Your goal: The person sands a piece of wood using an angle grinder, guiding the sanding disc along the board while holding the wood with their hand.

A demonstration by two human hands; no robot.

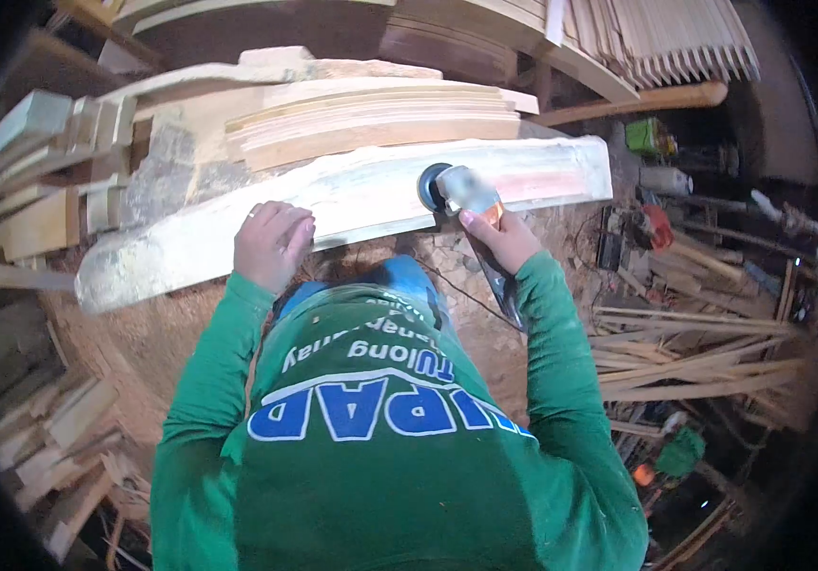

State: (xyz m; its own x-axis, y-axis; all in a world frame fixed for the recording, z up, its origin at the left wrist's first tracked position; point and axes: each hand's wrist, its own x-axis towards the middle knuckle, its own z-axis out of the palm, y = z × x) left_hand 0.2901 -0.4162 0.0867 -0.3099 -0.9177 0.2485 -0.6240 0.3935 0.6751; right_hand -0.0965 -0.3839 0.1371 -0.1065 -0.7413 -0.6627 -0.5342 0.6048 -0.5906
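Observation:
A long, pale plank (371,186) lies across the bench in front of me, with faint blue and pink patches on its face. My right hand (502,238) is wrapped round a power sander (471,193). The sander's round dark pad stands tilted at the plank's face, right of the middle. Over the plank's near edge, left of the sander, is my left hand (276,238); its fingers are bent and close together, and I cannot make out anything in them.
Thin boards (380,126) are stacked behind the plank. Wood blocks (43,224) lie at the left. Slats (675,38) stand at the top right. Loose sticks (704,357) and a green box (650,137) are on the right.

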